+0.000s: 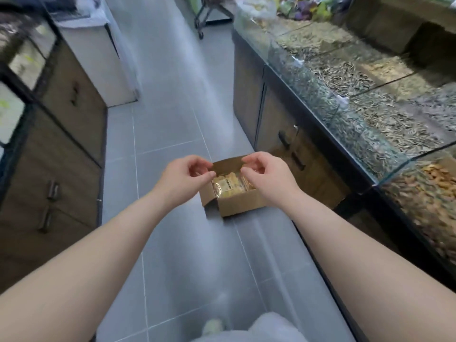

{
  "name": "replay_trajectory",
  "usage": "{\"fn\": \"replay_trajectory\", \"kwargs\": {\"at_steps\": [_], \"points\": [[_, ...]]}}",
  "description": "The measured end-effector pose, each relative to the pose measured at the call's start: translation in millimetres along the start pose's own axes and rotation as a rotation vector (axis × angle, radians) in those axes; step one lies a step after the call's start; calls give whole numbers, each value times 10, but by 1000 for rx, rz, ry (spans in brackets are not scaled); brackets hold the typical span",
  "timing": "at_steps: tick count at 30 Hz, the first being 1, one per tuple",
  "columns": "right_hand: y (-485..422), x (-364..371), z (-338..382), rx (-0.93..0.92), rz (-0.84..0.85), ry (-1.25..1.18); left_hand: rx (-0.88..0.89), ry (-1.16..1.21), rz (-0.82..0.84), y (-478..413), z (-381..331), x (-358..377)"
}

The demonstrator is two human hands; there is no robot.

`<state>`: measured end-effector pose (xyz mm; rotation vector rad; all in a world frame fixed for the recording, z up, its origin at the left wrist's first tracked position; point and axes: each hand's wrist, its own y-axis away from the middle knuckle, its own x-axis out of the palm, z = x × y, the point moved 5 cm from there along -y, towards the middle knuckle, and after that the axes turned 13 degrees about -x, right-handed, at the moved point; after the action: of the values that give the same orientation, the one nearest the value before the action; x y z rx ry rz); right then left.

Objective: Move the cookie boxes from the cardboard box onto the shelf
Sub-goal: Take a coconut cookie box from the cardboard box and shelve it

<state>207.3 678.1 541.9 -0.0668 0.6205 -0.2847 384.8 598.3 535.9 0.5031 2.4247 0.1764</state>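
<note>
An open brown cardboard box (240, 206) sits on the grey tiled floor beside the right-hand counter, its far flap standing up. Inside lie cookie boxes (229, 188) in shiny clear wrap with pale yellow contents. Both my arms stretch forward over the box. My left hand (187, 175) hovers at the box's left edge and my right hand (267, 175) at its right edge. The fingers of both are loosely curled with nothing between them. My hands hide parts of the box's rim, and I cannot tell whether they touch it.
A long counter of glass bins (357, 112) filled with seeds and snacks runs along the right, with cupboard doors beneath. Wooden drawer cabinets (61, 149) line the left. A wheeled trolley (201, 23) stands at the aisle's far end. My shoe (213, 325) shows below.
</note>
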Motion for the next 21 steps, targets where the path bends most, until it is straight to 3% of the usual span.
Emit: {"fn": "replay_trajectory", "kwargs": {"at_steps": [8, 21], "points": [[-1157, 271, -337, 28, -7, 22, -56, 0, 44, -1138, 111, -121], [-3192, 66, -962, 138, 24, 55, -37, -60, 118, -3434, -545, -233]]}}
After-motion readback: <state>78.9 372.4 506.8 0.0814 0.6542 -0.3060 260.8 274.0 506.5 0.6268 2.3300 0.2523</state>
